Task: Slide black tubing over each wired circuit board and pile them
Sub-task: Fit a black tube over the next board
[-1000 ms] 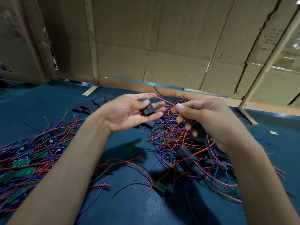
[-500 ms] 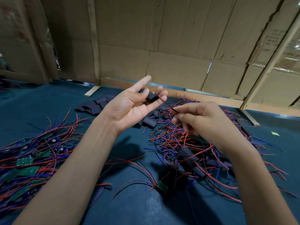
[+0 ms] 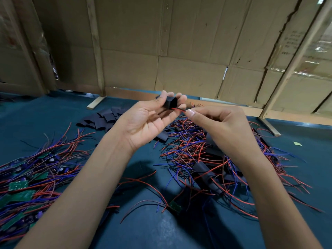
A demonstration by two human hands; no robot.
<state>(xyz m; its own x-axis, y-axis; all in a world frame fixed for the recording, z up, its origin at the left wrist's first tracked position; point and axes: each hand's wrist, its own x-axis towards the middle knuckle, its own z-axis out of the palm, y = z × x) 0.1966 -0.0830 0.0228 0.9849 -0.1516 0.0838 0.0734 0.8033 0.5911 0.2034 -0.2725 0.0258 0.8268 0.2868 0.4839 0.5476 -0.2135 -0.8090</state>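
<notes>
From the head camera, the dark teal table [image 3: 45, 123] runs back to a cardboard wall [image 3: 179, 51] braced with wooden battens; a bare strip of table lies between the two forearms near the front edge. Unsleeved circuit boards [image 3: 19, 186] with red and blue wires crowd the left edge. A stack of flat black tubing pieces [image 3: 104, 119] lies behind the left wrist, and the pile of sleeved boards [image 3: 204, 169] in tangled wires sits under the right forearm. A lone board [image 3: 175, 206] rests near the front. The left hand [image 3: 145, 123], raised above the table, grips a black tubing piece [image 3: 169, 102] between thumb and fingertips. The right hand [image 3: 221, 124] pinches a red wire [image 3: 177, 109] that reaches the tubing's open mouth.
</notes>
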